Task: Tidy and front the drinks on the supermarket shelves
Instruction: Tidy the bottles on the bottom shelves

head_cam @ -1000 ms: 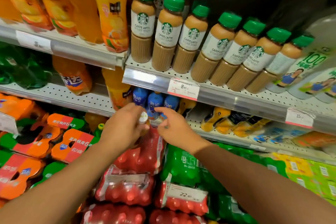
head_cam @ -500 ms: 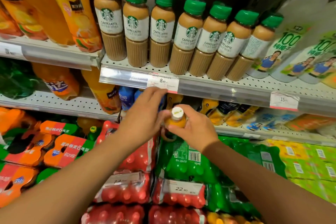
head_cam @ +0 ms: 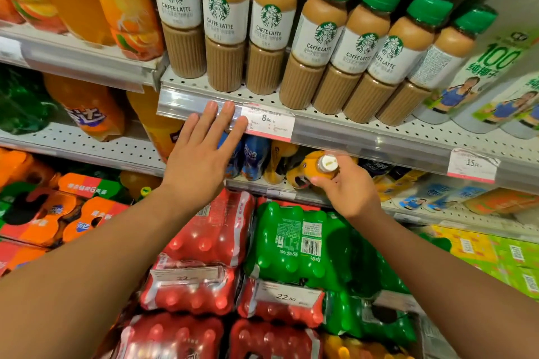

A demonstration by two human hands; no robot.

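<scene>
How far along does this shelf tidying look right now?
Partway. The latte bottles stand upright with most labels facing out, so that row looks done. In hand: the right hand holds a small orange bottle at the lower shelf; the left hand is open. Left: the jumbled bottles there.

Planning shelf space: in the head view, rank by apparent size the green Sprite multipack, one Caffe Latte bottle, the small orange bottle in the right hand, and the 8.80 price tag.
1. Green Sprite multipack
2. Caffe Latte bottle
3 and 4. Small orange bottle and 8.80 price tag: unranked, since the right hand hides much of the bottle.
</scene>
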